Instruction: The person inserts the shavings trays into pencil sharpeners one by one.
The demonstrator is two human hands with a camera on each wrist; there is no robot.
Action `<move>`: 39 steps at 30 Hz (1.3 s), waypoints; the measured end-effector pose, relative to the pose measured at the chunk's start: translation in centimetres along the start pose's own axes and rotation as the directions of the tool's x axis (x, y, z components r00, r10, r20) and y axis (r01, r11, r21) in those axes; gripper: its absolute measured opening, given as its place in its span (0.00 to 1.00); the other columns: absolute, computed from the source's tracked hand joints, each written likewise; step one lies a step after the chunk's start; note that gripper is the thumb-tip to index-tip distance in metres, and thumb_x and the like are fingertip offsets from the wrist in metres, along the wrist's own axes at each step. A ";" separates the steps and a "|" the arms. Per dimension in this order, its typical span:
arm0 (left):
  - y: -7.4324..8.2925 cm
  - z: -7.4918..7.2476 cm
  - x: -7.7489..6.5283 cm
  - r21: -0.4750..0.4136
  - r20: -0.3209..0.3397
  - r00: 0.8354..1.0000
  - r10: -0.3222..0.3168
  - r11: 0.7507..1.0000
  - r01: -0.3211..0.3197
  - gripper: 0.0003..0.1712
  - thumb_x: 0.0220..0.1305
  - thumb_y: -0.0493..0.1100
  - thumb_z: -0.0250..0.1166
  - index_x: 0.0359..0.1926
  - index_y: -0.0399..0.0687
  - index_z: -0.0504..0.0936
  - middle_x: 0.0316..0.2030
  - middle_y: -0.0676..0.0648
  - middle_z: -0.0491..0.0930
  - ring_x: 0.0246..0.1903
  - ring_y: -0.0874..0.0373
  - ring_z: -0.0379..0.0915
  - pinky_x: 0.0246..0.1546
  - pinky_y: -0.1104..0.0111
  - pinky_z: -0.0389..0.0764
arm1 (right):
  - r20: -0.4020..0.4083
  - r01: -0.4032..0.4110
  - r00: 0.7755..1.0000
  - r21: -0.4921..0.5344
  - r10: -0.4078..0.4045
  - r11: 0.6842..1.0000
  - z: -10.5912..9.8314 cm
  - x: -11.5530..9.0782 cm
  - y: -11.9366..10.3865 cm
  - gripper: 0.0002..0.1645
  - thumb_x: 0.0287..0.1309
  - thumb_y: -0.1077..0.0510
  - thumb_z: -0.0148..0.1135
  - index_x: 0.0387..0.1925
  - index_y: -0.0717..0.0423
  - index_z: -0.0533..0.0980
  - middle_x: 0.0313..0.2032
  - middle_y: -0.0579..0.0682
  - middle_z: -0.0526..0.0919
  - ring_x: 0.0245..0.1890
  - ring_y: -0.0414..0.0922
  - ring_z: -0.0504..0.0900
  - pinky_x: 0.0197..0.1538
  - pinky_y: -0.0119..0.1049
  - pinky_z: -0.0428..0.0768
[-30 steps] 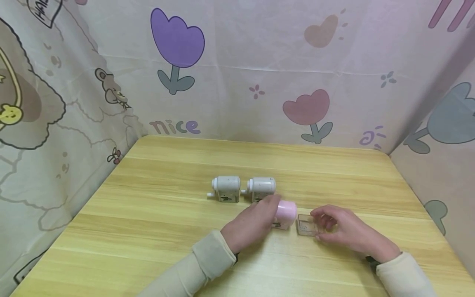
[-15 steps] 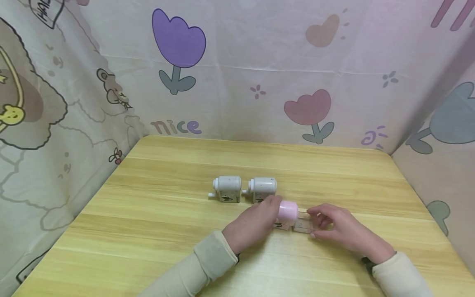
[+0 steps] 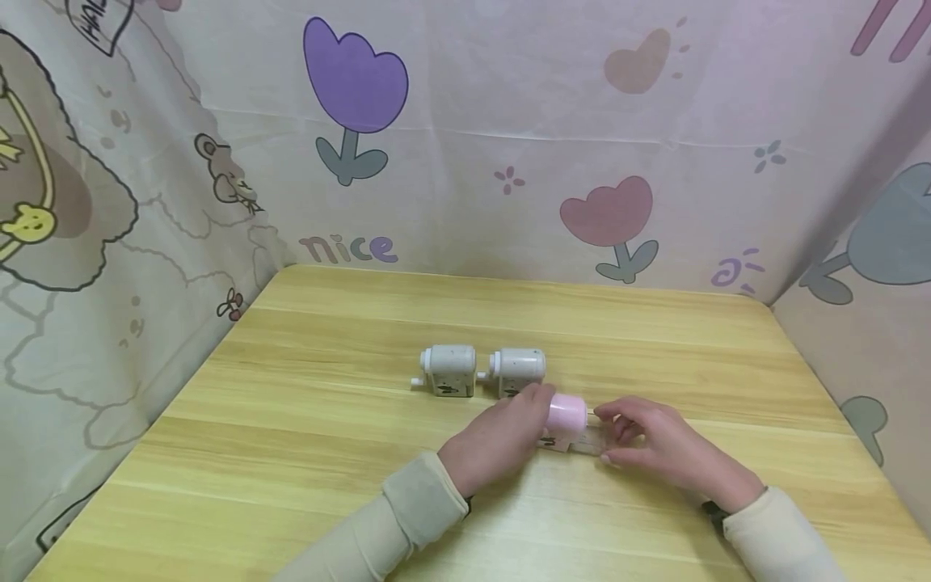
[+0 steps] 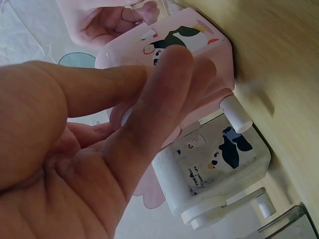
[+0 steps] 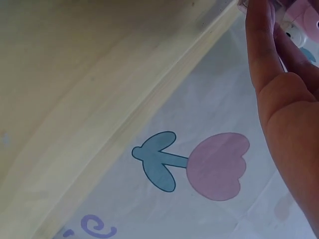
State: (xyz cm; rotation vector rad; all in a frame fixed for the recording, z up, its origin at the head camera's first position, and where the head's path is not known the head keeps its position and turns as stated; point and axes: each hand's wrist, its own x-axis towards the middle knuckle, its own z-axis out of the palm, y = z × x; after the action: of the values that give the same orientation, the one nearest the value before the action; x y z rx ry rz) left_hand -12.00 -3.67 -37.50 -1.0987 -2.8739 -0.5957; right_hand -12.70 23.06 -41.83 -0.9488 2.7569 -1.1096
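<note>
My left hand [image 3: 494, 440] grips a pink crank pencil sharpener [image 3: 567, 412] from its left side, low over the wooden table. In the left wrist view its printed animal side [image 4: 219, 59] shows, with the crank handle [image 4: 235, 113] below the fingers. Thumb and fingers of my right hand [image 3: 665, 444] pinch a clear shavings drawer [image 3: 591, 441] by its right end. The drawer sits partly inside the lower opening of the pink sharpener. In the right wrist view my hand [image 5: 286, 94] covers most of the drawer.
Two grey-white crank sharpeners, a left one [image 3: 452, 372] and a right one [image 3: 520, 368], stand side by side just behind my left hand, cranks to the left. The wooden table [image 3: 327, 339] meets a printed cloth [image 3: 451, 162] at the back.
My right hand has moved left, carrying the clear drawer from beside the pink sharpener partly into it. The left hand keeps its grip in nearly the same place.
</note>
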 end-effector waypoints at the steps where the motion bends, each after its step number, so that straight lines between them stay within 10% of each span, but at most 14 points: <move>1: 0.0 0.0 0.0 0.001 -0.001 1.000 0.001 1.000 -0.001 0.23 0.64 0.35 0.58 0.59 0.41 0.65 0.45 0.45 0.73 0.37 0.62 0.72 0.36 0.76 0.75 | 0.001 0.001 1.000 0.003 -0.001 1.000 0.0 0.1 0.0 0.31 0.46 0.47 0.73 0.50 0.58 0.75 0.45 0.48 0.80 0.36 0.38 0.79 0.40 0.32 0.80; 39: 0.0 -0.1 0.1 -0.009 0.001 1.000 -0.009 1.000 0.009 0.21 0.63 0.34 0.60 0.56 0.40 0.67 0.43 0.46 0.73 0.35 0.63 0.70 0.33 0.77 0.73 | 0.018 -0.005 1.000 0.034 0.004 0.999 1.3 1.8 -0.9 0.25 0.46 0.50 0.73 0.48 0.46 0.75 0.37 0.40 0.79 0.35 0.38 0.80 0.39 0.33 0.80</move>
State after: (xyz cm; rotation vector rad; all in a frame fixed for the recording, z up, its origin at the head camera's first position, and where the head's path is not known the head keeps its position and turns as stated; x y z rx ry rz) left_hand -12.05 -3.59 -37.42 -1.0876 -2.8818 -0.6091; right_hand -13.40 20.75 -41.93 -0.9433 2.7157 -1.1384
